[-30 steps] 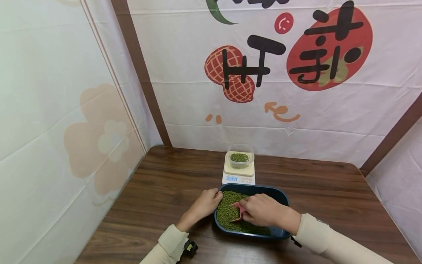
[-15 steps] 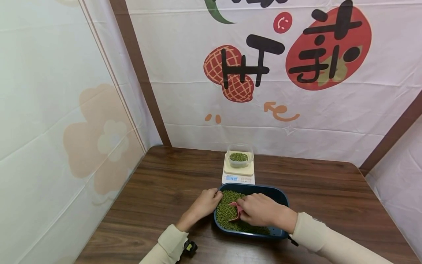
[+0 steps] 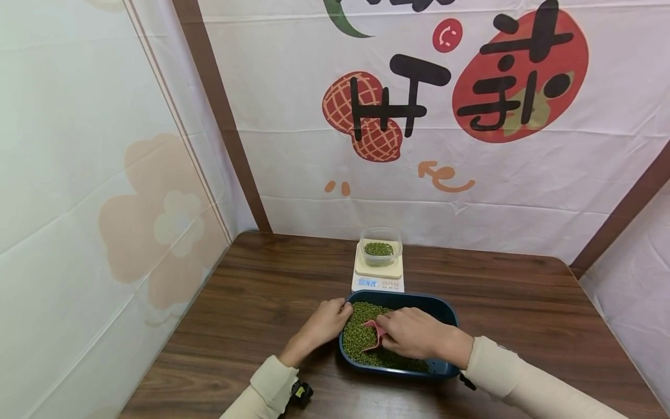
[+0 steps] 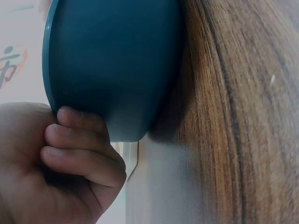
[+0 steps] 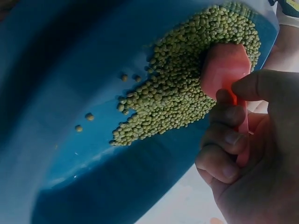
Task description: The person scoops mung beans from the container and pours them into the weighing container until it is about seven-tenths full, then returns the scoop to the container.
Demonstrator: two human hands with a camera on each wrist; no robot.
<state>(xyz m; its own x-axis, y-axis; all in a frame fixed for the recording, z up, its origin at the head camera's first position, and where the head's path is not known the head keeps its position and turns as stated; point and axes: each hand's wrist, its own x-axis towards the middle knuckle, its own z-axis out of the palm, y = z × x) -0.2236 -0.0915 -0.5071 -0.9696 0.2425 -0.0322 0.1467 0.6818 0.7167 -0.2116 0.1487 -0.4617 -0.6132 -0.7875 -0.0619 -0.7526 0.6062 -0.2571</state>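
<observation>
1. The head view is looking forward and down from well back, taking in the table [image 3: 272, 273] and printed backdrop [image 3: 293, 116].
2. The left wrist view is facing the blue tub [image 4: 117, 56] side-on, close up, its picture turned sideways.
3. The right wrist view is peering closely into the tub.
4. Head and right wrist views are sharing the beans [image 5: 168, 98] and pink scoop [image 5: 222, 67].

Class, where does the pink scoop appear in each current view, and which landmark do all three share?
Head: pink scoop, low and slightly right of centre, in the right hand.
Left wrist: not in this picture.
Right wrist: pink scoop, right of centre, mostly in the upper half.
Shared landmark: the blue tub, visible in all three.
</observation>
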